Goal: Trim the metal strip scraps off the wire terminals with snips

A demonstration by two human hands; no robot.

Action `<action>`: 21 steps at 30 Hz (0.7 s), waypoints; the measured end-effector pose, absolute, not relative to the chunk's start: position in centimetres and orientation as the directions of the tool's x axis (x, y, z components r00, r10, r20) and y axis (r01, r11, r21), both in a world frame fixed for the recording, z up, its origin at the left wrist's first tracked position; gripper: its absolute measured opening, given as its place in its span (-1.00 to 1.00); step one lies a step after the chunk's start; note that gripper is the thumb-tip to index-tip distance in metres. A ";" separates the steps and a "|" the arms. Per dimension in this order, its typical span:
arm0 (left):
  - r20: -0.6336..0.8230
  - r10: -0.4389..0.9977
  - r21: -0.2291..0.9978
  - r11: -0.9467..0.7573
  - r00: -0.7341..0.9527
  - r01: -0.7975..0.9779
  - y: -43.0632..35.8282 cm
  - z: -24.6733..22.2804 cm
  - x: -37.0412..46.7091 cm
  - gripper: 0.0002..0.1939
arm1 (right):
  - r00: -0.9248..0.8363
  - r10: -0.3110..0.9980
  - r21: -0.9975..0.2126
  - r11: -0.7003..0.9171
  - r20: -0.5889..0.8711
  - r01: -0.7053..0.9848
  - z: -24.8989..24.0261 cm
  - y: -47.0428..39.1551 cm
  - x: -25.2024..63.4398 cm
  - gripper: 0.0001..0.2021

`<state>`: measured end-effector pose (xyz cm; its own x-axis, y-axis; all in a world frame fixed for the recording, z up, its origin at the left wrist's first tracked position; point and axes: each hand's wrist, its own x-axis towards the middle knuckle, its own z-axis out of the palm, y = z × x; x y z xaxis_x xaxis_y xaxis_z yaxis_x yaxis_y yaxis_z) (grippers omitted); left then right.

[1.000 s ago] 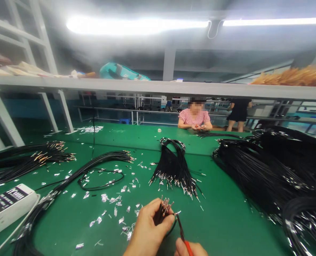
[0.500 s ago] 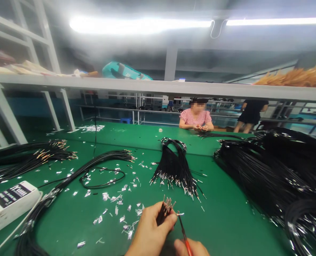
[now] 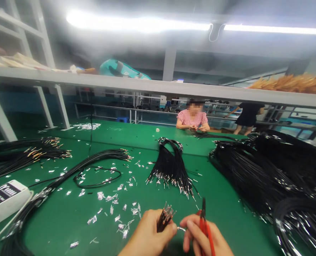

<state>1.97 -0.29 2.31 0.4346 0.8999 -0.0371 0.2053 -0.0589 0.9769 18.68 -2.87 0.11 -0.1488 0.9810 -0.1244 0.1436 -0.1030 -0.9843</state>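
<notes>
Now the right hand [image 3: 204, 239] has risen into view beside the left hand [image 3: 149, 236], where a second ago only its knuckles showed at the bottom edge. Its red-handled cutting pliers [image 3: 204, 222] then lay slanted with the tip at the wire ends; they now stand nearly upright, dark tip pointing away from the bundle, the red handles gripped in the curled fingers. Thumb and forefinger of that hand pinch a small silver terminal scrap [image 3: 181, 229] just beside the left thumb.

The left hand is closed around a short bundle of black wires with metal terminals [image 3: 164, 217], held low at the near edge of the green counter [image 3: 222, 213], the terminal ends fanning upward as before.

Around the hands, shiny silver offcuts [image 3: 115, 202] litter the counter to the left. A fanned bunch of black terminated wires [image 3: 171, 167] lies just beyond the hands, and a large heap of black cable [image 3: 267, 170] fills the right side. Long black wire bundles [image 3: 75, 174] run along the left, with a white labelled box [image 3: 3, 199] at the left edge. Across the counter sits a person in a pink top [image 3: 191, 119], hands together on the far edge, below a grey overhead shelf [image 3: 158, 87].
</notes>
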 end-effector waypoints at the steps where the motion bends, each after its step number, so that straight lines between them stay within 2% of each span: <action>1: -0.043 0.894 0.971 -0.068 0.445 0.230 -0.4 2.2 2.1 -0.80 | -0.165 0.980 -0.984 -0.087 -0.112 0.154 0.6 -3.0 18.8 -0.62; 7: -0.090 0.843 0.943 -0.099 0.530 0.318 -1.1 3.4 2.1 -0.83 | -0.253 0.955 -0.958 -0.082 -0.154 0.273 1.4 -4.0 19.0 -0.76; 11: -0.104 0.805 0.952 -0.090 0.584 0.293 -1.3 3.8 2.0 -0.83 | -0.268 0.959 -0.912 0.027 -0.092 0.409 1.3 -4.1 18.9 -0.88; 14: -0.117 0.758 0.964 -0.070 0.642 0.258 -1.4 3.5 1.7 -0.87 | -0.283 0.957 -0.870 0.081 -0.068 0.486 1.7 -4.3 18.8 -0.85; 18: -0.108 0.702 0.980 -0.046 0.704 0.195 -1.3 3.4 1.3 -0.86 | -0.290 0.948 -0.887 0.022 -0.127 0.462 2.5 -4.8 18.5 -0.85; 21: -0.108 0.689 0.989 0.001 0.716 0.148 -1.0 3.5 0.8 -0.86 | -0.275 0.931 -0.941 -0.154 -0.240 0.300 2.3 -5.0 18.2 -0.89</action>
